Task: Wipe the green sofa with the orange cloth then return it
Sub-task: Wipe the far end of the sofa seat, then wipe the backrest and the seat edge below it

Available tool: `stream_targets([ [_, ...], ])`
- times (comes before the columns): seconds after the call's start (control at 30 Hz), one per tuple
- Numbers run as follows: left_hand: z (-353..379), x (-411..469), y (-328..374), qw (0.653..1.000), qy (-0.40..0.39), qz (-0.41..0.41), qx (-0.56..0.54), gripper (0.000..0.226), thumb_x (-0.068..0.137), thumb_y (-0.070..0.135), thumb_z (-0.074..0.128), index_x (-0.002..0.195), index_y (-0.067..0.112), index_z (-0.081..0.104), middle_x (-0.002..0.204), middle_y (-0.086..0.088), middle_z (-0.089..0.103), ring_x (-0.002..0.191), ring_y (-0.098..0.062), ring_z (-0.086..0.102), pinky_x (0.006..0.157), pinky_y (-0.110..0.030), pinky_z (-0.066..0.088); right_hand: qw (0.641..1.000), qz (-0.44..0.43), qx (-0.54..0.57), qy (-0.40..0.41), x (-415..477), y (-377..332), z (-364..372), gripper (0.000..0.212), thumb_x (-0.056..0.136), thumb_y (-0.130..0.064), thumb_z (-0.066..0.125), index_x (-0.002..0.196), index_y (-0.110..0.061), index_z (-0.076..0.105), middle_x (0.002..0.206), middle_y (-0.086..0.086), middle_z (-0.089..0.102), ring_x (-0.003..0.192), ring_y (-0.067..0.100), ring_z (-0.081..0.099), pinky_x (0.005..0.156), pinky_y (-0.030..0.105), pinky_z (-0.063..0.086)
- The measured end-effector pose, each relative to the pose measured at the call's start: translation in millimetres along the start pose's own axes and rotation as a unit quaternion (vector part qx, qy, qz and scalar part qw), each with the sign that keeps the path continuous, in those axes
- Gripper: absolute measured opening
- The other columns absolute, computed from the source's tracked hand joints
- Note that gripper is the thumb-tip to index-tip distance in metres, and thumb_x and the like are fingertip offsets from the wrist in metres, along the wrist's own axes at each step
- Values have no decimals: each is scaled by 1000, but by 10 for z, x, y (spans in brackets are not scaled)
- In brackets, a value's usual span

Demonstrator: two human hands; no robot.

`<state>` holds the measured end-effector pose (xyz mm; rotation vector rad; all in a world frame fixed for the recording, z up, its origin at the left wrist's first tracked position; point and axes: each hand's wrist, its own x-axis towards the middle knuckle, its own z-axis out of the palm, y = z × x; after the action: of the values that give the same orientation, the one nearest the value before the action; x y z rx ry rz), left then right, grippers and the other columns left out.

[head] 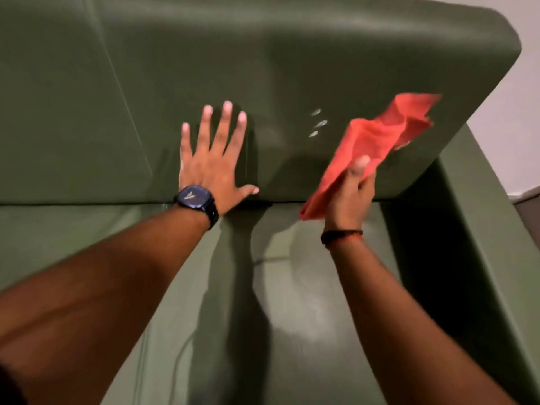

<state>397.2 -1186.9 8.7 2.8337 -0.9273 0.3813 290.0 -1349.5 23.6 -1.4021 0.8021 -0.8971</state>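
Note:
The green sofa fills the view, its back cushion upright and its seat below. My left hand, with a dark watch on the wrist, lies flat with fingers spread against the lower back cushion. My right hand grips the orange cloth, which trails up and to the right, blurred, against the right end of the back cushion. A few small pale marks show on the cushion just left of the cloth.
The sofa's right armrest runs down the right side. A pale wall stands behind the sofa's right corner. A seam divides the back cushions at the left.

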Motion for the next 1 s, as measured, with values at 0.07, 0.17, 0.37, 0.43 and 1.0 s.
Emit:
stream_targets([
  [0.07, -31, 242, -21, 999, 23, 6, 30, 136, 48, 64, 79, 150, 21, 0, 160, -7, 4, 144, -36, 2, 111, -59, 1, 990, -96, -97, -20, 258, 30, 250, 55, 96, -31, 34, 144, -6, 24, 154, 16, 23, 143, 22, 20, 118, 31, 14],
  [0.17, -4, 506, -173, 997, 39, 3, 65, 141, 44, 60, 83, 150, 20, -2, 160, -8, 4, 144, -38, 3, 109, -62, -1, 944, -190, -253, -94, 549, 192, 626, 57, 95, -37, 36, 145, -23, 13, 157, 18, 5, 145, 33, 1, 114, 50, 4],
  [0.37, 130, 545, -344, 992, 44, 41, 108, 145, 43, 56, 86, 150, 20, -5, 160, -7, 4, 143, -39, 6, 106, -63, -1, 809, -291, -494, -126, 562, 704, 535, 60, 94, -46, 32, 147, -23, 18, 156, 23, 9, 144, 39, 4, 112, 59, 8],
  [0.43, 138, 540, -345, 992, 46, 43, 108, 144, 43, 56, 86, 150, 20, -4, 160, -6, 4, 143, -39, 6, 106, -63, -1, 859, -234, -453, -47, 674, 685, 547, 63, 91, -45, 31, 147, -21, 17, 156, 23, 9, 144, 39, 6, 113, 58, 12],
  [1.0, 182, 533, -407, 992, 51, 49, 106, 145, 42, 53, 87, 150, 20, -4, 160, -5, 5, 144, -38, 7, 105, -62, -3, 836, -293, -447, -126, 255, 758, 875, 57, 95, -39, 32, 147, -19, 19, 155, 24, 11, 143, 42, 5, 112, 57, 9],
])
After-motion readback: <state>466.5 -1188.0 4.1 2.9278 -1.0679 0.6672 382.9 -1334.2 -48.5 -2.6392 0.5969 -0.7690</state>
